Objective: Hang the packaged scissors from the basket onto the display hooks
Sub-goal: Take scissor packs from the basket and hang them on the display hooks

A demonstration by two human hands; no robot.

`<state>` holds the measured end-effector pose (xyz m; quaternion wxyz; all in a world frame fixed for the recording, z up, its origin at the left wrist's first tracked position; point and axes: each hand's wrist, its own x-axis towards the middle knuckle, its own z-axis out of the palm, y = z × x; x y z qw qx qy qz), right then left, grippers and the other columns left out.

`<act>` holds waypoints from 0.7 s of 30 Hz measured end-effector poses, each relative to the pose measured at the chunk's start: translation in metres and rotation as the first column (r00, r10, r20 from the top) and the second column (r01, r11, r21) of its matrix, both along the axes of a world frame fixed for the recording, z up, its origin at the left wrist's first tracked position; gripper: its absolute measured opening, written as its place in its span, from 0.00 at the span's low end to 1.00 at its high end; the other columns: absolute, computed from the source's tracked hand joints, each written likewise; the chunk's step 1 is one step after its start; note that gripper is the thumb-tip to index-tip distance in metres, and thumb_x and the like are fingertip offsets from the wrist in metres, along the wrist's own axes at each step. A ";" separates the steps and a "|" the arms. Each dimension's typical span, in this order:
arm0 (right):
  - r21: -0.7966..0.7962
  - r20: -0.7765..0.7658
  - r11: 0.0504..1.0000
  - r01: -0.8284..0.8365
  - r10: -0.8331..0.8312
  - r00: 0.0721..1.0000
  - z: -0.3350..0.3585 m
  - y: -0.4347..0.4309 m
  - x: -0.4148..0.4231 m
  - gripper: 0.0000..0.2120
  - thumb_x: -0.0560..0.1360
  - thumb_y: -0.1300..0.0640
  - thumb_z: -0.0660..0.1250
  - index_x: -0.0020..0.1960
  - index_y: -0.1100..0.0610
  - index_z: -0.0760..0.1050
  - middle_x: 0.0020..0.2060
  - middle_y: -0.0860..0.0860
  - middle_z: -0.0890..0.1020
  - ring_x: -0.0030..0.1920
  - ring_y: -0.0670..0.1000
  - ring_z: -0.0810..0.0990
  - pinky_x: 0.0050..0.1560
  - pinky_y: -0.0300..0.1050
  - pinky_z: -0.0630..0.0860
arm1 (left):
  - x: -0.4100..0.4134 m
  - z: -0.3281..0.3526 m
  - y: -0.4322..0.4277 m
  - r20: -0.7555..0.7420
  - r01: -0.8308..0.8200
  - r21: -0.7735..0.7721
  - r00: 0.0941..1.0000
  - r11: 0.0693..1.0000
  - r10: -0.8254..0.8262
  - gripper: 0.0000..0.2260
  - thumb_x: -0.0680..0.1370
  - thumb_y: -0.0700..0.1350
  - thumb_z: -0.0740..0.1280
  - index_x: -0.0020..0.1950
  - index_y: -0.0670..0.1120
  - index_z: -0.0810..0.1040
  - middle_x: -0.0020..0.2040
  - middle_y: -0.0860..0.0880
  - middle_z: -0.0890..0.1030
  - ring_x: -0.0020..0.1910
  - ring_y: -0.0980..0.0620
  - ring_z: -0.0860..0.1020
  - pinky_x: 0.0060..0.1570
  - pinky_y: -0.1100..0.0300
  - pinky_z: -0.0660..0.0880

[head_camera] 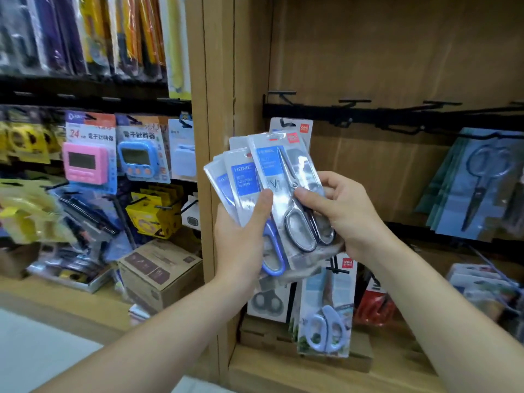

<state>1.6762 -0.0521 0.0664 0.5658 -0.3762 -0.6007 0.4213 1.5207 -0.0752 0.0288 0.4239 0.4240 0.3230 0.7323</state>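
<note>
Gripping fanned packs (241,177) w/ L hand (241,236); pinching front pack (272,163) w/ R hand (340,211). Prob. light, stiff, slick; best held at card edge, leaving top free for hook (351,102).

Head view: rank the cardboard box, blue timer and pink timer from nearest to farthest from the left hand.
1. Cardboard box: on the shelf, left of and below the left hand, which grips the scissors packs.
2. Blue timer: hanging up and to the left.
3. Pink timer: farther left still.
</note>
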 end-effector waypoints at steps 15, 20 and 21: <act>0.368 0.229 0.912 0.181 -0.277 0.933 0.018 0.042 0.022 0.17 0.73 0.59 0.79 0.61 0.51 0.81 0.50 0.44 0.88 0.49 0.43 0.87 0.48 0.40 0.83 | -0.025 -0.010 -0.008 -0.269 -0.391 0.055 0.880 0.919 0.391 0.14 0.75 0.58 0.74 0.58 0.58 0.77 0.53 0.64 0.84 0.52 0.62 0.83 0.57 0.47 0.80; 0.332 0.257 0.906 0.262 -0.355 0.899 0.006 0.067 0.022 0.15 0.75 0.56 0.77 0.61 0.50 0.82 0.51 0.42 0.87 0.52 0.40 0.85 0.53 0.39 0.81 | -0.032 -0.014 -0.003 -0.300 -0.387 0.047 0.874 0.921 0.383 0.12 0.76 0.56 0.74 0.56 0.58 0.77 0.51 0.65 0.84 0.50 0.64 0.82 0.54 0.53 0.80; 0.337 0.247 0.886 0.318 -0.409 0.878 0.004 0.072 0.021 0.15 0.75 0.55 0.77 0.60 0.49 0.83 0.49 0.41 0.87 0.51 0.40 0.84 0.52 0.37 0.80 | -0.032 -0.014 -0.003 -0.296 -0.375 0.041 0.881 0.926 0.370 0.11 0.76 0.55 0.74 0.56 0.57 0.77 0.51 0.65 0.84 0.50 0.64 0.82 0.53 0.55 0.80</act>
